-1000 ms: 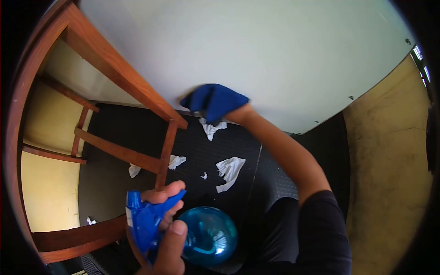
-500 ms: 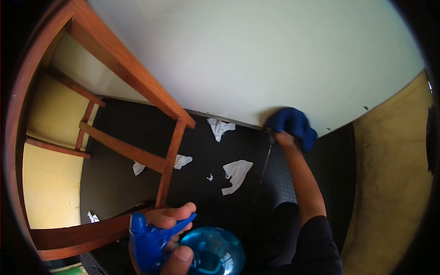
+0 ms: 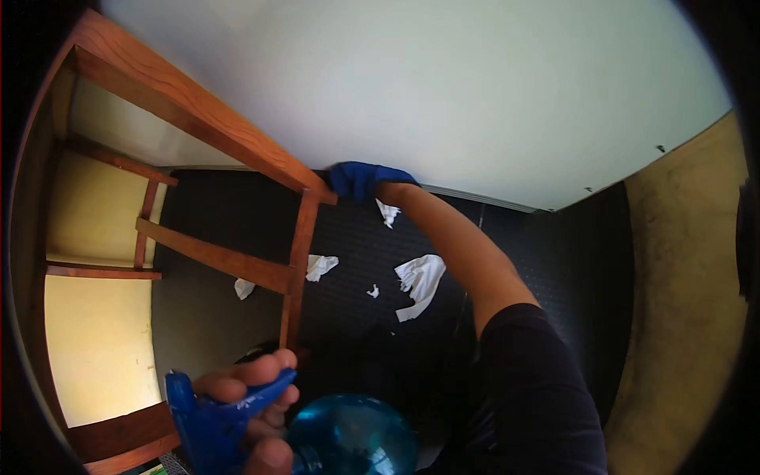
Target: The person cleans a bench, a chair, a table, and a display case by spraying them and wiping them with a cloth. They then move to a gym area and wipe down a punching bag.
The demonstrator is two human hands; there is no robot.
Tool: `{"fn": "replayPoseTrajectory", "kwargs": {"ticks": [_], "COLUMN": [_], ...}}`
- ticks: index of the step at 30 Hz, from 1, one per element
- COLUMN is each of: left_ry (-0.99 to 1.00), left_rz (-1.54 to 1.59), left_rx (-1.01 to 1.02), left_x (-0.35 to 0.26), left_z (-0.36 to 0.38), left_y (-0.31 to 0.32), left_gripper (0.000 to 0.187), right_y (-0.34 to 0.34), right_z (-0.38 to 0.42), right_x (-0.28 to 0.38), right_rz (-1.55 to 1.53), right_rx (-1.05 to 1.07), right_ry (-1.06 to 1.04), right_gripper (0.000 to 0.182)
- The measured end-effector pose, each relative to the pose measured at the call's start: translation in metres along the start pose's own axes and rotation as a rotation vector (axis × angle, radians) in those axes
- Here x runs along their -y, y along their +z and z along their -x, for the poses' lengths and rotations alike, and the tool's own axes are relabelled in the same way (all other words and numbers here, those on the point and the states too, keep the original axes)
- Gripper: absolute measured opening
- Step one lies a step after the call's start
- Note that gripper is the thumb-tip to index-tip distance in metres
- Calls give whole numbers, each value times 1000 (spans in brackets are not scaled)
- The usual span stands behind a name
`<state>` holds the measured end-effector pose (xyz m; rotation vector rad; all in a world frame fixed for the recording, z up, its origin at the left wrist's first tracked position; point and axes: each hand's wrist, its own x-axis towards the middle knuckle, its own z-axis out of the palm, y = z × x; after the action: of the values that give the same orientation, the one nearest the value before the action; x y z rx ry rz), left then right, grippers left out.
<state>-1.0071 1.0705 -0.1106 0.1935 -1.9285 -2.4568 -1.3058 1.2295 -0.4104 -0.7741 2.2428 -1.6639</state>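
Clutching a bunched blue cloth [image 3: 356, 180] down at the foot of a white panel [image 3: 443, 87], the right hand [image 3: 393, 192] is at full stretch; fingertips are hidden, so I can't tell how they're spread underneath. Probably bunched up for some padding against that edge. The left hand [image 3: 263, 429], way closer to the body, is curled round the neck and trigger of a blue spray bottle [image 3: 352, 435]. My guess: that's easier to hang onto than the fat round belly, which sits just right of that hand. Wooden frame [image 3: 301, 237] just left of the cloth hand, white scraps [image 3: 423, 277] on the black floor [image 3: 356, 237] below it.
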Motion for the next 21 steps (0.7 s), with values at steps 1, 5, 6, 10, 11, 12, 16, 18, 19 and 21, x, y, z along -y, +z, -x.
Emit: {"fn": "replayPoseTrajectory", "kwargs": {"ticks": [1, 5, 6, 10, 11, 12, 16, 18, 19, 21], "left_ry": [-2, 9, 9, -54, -21, 14, 91, 91, 88, 107], "left_rz": [15, 17, 10, -112, -112, -111, -189, -168, -158, -214], "left_rx": [10, 23, 40, -78, -49, -20, 40, 117, 191, 79], "left_x": [1, 1, 0, -6, -3, 0, 1, 8, 9, 0], "left_z": [0, -1, -1, 4, 5, 6, 13, 7, 4, 12], "left_y": [0, -2, 1, 27, 26, 27, 44, 37, 36, 58], "left_gripper": [51, 53, 54, 55, 54, 54, 53, 52, 51, 49], "right_y": [-8, -41, -56, -90, -99, -110, -145, -168, -178, -194], "right_z": [17, 73, 96, 179, 195, 215, 289, 317, 332, 369], "right_x": [8, -76, -53, -103, -76, -37, 34, 44, 48, 51], "right_rz": [-30, -152, -50, 31, 233, 436, 220, 271, 295, 328], "right_rx": [-23, 22, 9, -59, -9, 44, -71, -68, -69, -71], "right_ry": [224, 331, 386, 206, 52, -102, 414, 460, 481, 502], "right_gripper": [15, 12, 14, 15, 13, 13, 18, 22, 25, 27]}}
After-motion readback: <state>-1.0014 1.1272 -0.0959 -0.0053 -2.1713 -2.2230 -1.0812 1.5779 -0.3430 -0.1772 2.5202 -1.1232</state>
